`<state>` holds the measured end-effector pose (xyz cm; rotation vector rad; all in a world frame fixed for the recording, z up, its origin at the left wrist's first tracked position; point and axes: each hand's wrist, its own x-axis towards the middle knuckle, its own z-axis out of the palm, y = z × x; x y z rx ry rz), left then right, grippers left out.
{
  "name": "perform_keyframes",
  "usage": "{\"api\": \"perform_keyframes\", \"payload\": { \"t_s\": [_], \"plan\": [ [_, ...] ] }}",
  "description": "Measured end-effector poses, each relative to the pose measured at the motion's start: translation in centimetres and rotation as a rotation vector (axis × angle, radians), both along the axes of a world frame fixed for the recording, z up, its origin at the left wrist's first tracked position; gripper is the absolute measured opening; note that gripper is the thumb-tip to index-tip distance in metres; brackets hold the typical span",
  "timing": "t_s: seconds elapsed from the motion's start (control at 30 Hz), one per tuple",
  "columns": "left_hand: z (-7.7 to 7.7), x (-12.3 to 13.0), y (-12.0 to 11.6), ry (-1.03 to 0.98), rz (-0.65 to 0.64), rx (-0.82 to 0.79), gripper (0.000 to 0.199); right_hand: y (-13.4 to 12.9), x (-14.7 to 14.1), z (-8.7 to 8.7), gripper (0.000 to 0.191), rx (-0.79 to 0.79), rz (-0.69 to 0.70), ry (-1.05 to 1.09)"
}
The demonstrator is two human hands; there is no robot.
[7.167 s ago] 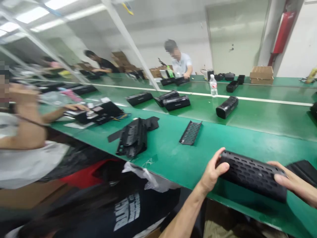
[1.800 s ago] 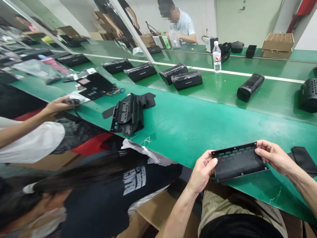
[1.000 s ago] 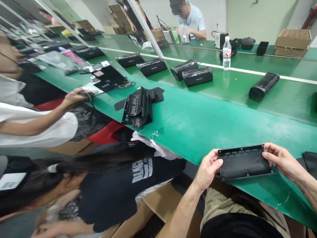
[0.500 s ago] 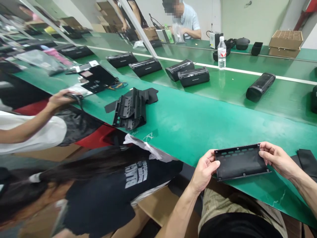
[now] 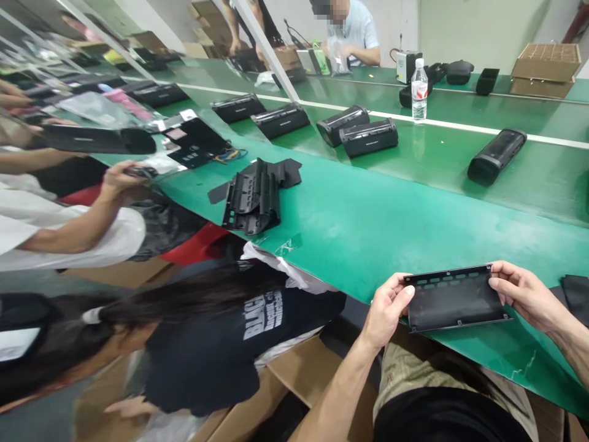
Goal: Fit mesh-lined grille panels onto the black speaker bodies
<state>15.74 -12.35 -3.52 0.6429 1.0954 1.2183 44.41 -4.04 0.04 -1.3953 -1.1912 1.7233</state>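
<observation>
A black plastic panel with slots along its far edge is held over the near edge of the green table. My left hand grips its left end, thumb on top. At its right end, my right hand pinches the corner between thumb and fingers. Black flat pieces lie on the table beside my right wrist. Further left, a stack of similar black panels rests on the table with dark sheets around it.
Black speaker-like units and another at right stand on the green conveyor. A water bottle is behind. At left, a co-worker in black leans near the table edge, and another person's hand holds something dark.
The view has shifted slightly, moving the scene to the right. Both my hands keep hold of the panel. At far left, a long black unit has come into view near a co-worker's arm.
</observation>
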Motion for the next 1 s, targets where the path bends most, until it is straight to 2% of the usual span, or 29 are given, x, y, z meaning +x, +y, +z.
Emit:
{"api": "perform_keyframes", "payload": {
  "t_s": [0.2,0.4,0.7,0.9,1.0],
  "plan": [
    [-0.7,-0.5,-0.3,0.035,-0.04,0.116,0.049,0.0,0.3,0.0,0.049,-0.019,0.008,0.078],
    [-0.2,-0.5,-0.6,0.05,-0.021,0.138,0.049,-0.1,0.6,0.1,0.051,-0.08,0.007,0.116],
    [-0.3,-0.2,-0.6,-0.006,-0.024,0.135,0.051,-0.1,0.8,-0.9,0.047,-0.1,0.021,0.15],
    [0.5,-0.1,-0.8,-0.042,0.0,0.126,0.049,-0.2,0.2,-0.5,0.047,-0.13,0.019,0.188],
    [0.8,-0.3,-1.0,-0.141,0.006,0.076,0.05,-0.3,-0.2,-0.1,0.048,-0.154,-0.012,0.207]
  ]
}}
